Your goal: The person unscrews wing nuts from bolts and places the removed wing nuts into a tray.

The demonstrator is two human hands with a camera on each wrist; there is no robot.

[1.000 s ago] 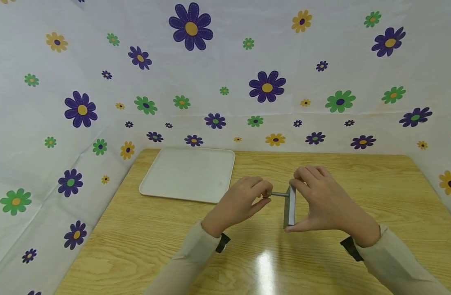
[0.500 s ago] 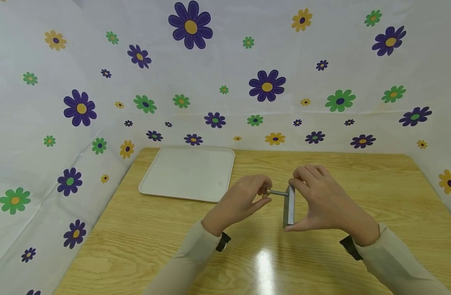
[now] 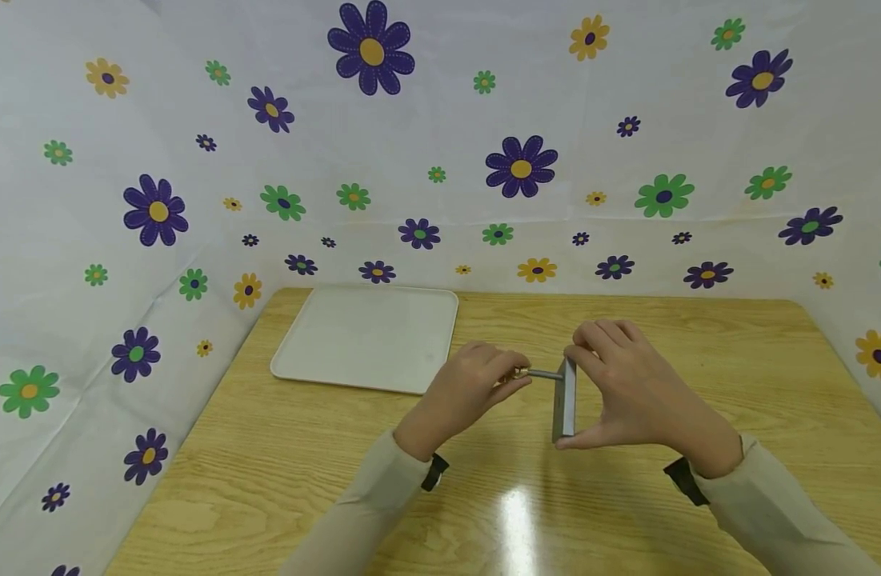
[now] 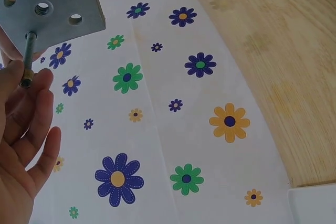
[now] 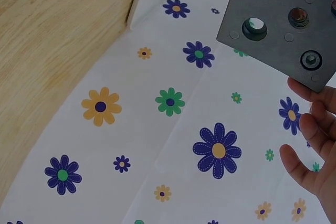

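Observation:
Upright over the table, a grey metal plate (image 3: 566, 404) is gripped at its upper and lower edges by my right hand (image 3: 630, 392). Several round holes show in the plate (image 4: 58, 11) in the left wrist view. A threaded bolt (image 4: 30, 48) sticks out of one corner hole, and its hex-socket head (image 5: 311, 60) sits in the plate's other face. My left hand (image 3: 467, 386) pinches a small brass nut (image 4: 28, 76) at the bolt's free end between thumb and fingers. Part of the nut is hidden by the fingertips.
A white rectangular tray (image 3: 368, 340) lies at the back left of the wooden table (image 3: 267, 480). Behind and beside the table hangs a white sheet (image 3: 426, 120) printed with flowers.
My left fingers loosened on the brass nut, showing more of it, then closed on it again with the hand turned slightly. My right hand and the plate have hardly moved.

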